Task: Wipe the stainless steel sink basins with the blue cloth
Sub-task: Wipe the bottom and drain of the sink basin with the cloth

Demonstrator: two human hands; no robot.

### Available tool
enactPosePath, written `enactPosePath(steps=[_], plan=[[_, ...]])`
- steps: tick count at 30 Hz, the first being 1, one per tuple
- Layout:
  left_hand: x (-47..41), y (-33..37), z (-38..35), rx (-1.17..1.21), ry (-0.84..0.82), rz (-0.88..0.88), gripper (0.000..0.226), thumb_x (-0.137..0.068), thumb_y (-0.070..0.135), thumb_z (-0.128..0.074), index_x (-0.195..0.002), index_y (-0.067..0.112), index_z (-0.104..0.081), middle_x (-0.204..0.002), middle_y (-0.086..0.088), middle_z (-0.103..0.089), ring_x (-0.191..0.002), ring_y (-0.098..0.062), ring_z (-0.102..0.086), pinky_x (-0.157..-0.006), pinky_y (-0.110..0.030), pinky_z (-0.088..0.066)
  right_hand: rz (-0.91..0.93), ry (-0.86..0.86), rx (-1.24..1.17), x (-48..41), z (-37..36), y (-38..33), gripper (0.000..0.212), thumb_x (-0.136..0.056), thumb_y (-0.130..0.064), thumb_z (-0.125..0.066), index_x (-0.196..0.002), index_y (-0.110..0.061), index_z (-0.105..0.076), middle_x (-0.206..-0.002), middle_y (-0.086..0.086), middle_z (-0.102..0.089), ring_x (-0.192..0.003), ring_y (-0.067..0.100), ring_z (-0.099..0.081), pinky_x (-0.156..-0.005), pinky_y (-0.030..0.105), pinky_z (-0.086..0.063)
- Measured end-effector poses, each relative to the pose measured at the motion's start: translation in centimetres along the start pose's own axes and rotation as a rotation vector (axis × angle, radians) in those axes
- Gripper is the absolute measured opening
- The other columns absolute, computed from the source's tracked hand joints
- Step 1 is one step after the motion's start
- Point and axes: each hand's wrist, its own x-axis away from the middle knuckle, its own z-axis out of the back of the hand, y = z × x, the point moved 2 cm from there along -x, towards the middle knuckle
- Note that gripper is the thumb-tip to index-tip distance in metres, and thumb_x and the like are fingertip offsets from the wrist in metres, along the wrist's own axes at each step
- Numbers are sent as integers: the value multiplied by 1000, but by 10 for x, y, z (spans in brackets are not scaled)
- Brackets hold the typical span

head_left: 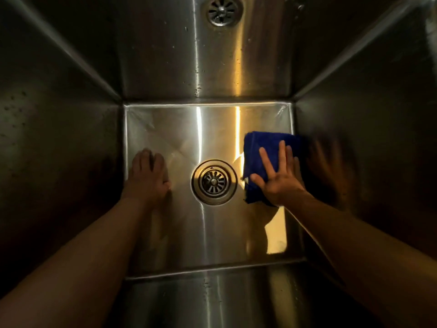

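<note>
I look straight down into a deep stainless steel sink basin [165,233]. The folded blue cloth [262,143] lies on the basin floor at the right, up against the right wall. My right hand [279,178] presses flat on the cloth with its fingers spread and straight. At the floor's left edge my left hand [149,176] rests on the steel, fingers bent down at the tips, holding nothing. The round drain strainer [214,182] sits between the two hands.
Four steel walls close in the basin; the far wall [165,55] carries water drops and mirrors the drain near the top. The right wall [354,150] mirrors my right hand as a blur. Bare floor lies in front of and behind the drain.
</note>
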Motion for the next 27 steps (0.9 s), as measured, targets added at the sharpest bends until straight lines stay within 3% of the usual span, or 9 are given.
enactPosePath(steps=[5, 9, 13, 17, 22, 27], plan=[[-2, 2, -1, 2, -26, 17, 77, -90, 36, -55, -148, 5, -16, -153, -28, -4, -142, -42, -1, -116, -48, -10, 64, -187, 48, 57, -34, -6, 88, -89, -72, -26, -134, -38, 41, -138, 17, 54, -131, 37, 44, -111, 50, 19], [-4, -1, -1, 38, -65, 37, 74, -93, 35, -51, -149, 8, -12, -155, -26, 2, -143, -41, 4, -117, -48, -8, 220, -289, 169, 92, -48, -27, 89, -90, -72, -27, -126, -39, 47, -132, 19, 57, -117, 37, 57, -104, 50, 29], [-4, 1, 0, 63, -86, 67, 71, -93, 33, -49, -148, 12, -10, -156, -21, 5, -144, -37, 8, -118, -47, -9, 374, -276, 230, 107, -57, -60, 89, -90, -69, -35, -135, -40, 36, -136, 17, 53, -121, 38, 52, -98, 51, 36], [-4, 6, 4, 108, -54, 78, 59, -93, 26, -43, -144, 10, -18, -154, -21, -4, -143, -37, 1, -116, -51, -14, 467, -273, 185, 108, -61, -113, 89, -92, -63, -41, -144, -40, 26, -136, 14, 54, -125, 37, 49, -97, 51, 37], [-4, 4, 9, 94, -102, 58, 69, -87, 18, -49, -146, 7, -15, -155, -22, 2, -143, -38, 4, -115, -53, -16, 407, -231, 62, 99, -54, -173, 84, -93, -64, -37, -147, -39, 23, -136, 12, 53, -127, 35, 48, -104, 52, 30], [-4, 2, 9, 50, -78, 17, 62, -93, 17, -44, -147, 5, -16, -154, -25, 0, -143, -37, 3, -114, -49, -15, 393, -187, 69, 99, -54, -144, 82, -92, -65, -36, -145, -42, 22, -141, 7, 50, -132, 30, 44, -108, 50, 26]])
